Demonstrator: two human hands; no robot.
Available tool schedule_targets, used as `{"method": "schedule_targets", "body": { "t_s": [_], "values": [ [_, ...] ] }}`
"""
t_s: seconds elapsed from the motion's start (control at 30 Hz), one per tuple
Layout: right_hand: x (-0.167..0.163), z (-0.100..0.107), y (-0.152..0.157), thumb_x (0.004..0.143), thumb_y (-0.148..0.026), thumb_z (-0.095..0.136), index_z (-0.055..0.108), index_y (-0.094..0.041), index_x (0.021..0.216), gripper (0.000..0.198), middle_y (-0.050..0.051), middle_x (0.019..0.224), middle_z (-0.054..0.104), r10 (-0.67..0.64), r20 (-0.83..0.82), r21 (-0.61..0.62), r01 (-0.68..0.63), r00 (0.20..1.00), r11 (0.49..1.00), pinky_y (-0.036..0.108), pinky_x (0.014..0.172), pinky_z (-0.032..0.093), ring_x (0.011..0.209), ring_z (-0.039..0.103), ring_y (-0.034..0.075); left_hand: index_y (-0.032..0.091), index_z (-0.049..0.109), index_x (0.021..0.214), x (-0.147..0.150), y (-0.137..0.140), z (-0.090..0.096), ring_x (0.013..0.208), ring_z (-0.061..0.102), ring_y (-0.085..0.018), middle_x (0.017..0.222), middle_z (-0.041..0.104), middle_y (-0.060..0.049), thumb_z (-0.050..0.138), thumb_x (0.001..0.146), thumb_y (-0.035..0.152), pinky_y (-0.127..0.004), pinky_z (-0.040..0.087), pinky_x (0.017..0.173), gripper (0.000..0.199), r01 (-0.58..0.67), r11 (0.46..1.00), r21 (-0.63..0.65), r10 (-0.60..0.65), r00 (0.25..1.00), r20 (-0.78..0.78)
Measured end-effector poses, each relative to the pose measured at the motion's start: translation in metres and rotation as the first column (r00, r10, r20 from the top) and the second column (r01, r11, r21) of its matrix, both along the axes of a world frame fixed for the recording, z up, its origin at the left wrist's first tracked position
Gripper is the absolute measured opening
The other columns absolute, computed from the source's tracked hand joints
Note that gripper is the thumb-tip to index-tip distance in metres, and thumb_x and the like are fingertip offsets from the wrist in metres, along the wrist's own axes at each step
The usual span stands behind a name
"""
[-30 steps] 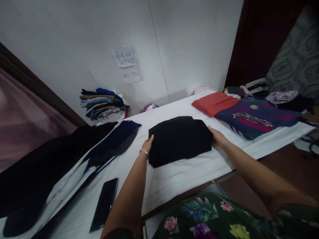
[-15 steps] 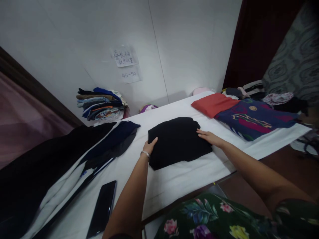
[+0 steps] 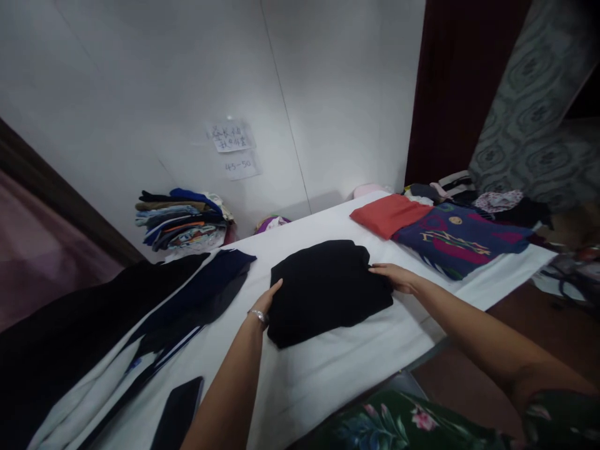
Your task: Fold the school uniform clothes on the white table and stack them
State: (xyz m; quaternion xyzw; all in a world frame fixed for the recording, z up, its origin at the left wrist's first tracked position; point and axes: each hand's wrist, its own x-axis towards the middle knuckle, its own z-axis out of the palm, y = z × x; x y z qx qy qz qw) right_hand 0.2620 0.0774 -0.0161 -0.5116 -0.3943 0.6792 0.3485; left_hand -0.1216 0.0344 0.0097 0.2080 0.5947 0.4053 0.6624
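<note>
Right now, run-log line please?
black garment: folded, on white table | left hand: touching its left edge | right hand: touching its right edge | phone: left of garment

1. Carrier: one table (image 3: 337,362), its top covered in white; the cover shows light creasing along the near side.
2. Middle of top: one black garment (image 3: 323,290), folded into a compact bundle and lying flat.
3. Toward the far right: one red garment (image 3: 389,214), folded, in contact with a dark blue patterned garment (image 3: 454,240) beside it.
4. Left side: spread black clothing (image 3: 107,312), with a navy piece (image 3: 201,290) and a white piece (image 3: 94,394) against it.
5. Near left: one dark phone (image 3: 175,412), lying flat, partly cut off by the lower frame edge.
</note>
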Motion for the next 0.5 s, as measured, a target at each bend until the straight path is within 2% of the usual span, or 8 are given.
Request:
{"method": "schedule_targets", "body": {
  "t_s": [0.1, 0.17, 0.23, 0.37, 0.5],
  "values": [
    [-0.003, 0.007, -0.002, 0.074, -0.037, 0.073, 0.065, -0.018, 0.104, 0.036, 0.01, 0.108, 0.07, 0.106, -0.082, -0.092, -0.114, 0.991, 0.989, 0.035, 0.088, 0.052, 0.099, 0.066, 0.023, 0.012, 0.068, 0.105, -0.005, -0.004, 0.003, 0.08, 0.073, -0.027, 0.084, 0.075, -0.013, 0.064, 0.081, 0.046, -0.035, 0.059, 0.077, 0.042, 0.011, 1.0, -0.006, -0.011, 0.998, 0.06],
    [-0.006, 0.006, -0.006, 0.077, -0.039, 0.069, 0.066, -0.016, 0.102, 0.033, 0.01, 0.099, 0.073, 0.11, -0.12, -0.195, -0.132, 0.987, 0.972, 0.032, 0.085, 0.053, 0.09, 0.068, 0.021, 0.012, 0.067, 0.107, -0.007, -0.007, 0.005, 0.082, 0.072, -0.027, 0.085, 0.075, -0.012, 0.061, 0.083, 0.043, -0.035, 0.058, 0.078, 0.04, 0.021, 1.0, -0.003, -0.021, 0.995, 0.102],
    [-0.009, 0.002, -0.01, 0.078, -0.038, 0.068, 0.065, -0.016, 0.106, 0.036, 0.009, 0.096, 0.073, 0.093, -0.163, -0.24, -0.131, 0.982, 0.962, 0.031, 0.083, 0.054, 0.087, 0.069, 0.02, 0.011, 0.067, 0.109, -0.008, -0.01, 0.006, 0.085, 0.072, -0.027, 0.084, 0.075, -0.011, 0.058, 0.086, 0.041, -0.035, 0.058, 0.079, 0.039, 0.042, 0.999, -0.018, -0.039, 0.99, 0.136],
    [-0.014, -0.004, -0.015, 0.073, -0.031, 0.068, 0.055, -0.027, 0.126, 0.054, 0.003, 0.102, 0.072, 0.095, -0.253, -0.111, -0.127, 0.963, 0.986, 0.035, 0.083, 0.054, 0.09, 0.069, 0.021, 0.01, 0.066, 0.11, -0.003, -0.018, 0.006, 0.086, 0.072, -0.026, 0.083, 0.075, -0.011, 0.057, 0.088, 0.036, -0.033, 0.058, 0.079, 0.035, 0.045, 0.999, -0.023, -0.042, 0.992, 0.122],
    [-0.005, 0.001, -0.008, 0.069, -0.023, 0.068, 0.048, -0.03, 0.132, 0.067, 0.003, 0.106, 0.071, 0.165, -0.26, 0.04, -0.16, 0.951, 0.986, 0.036, 0.081, 0.054, 0.089, 0.069, 0.021, 0.011, 0.066, 0.109, 0.009, -0.023, 0.01, 0.085, 0.072, -0.027, 0.084, 0.075, -0.01, 0.061, 0.085, 0.034, -0.036, 0.059, 0.079, 0.033, -0.002, 1.0, -0.014, 0.004, 0.994, 0.113]
  ]
}}
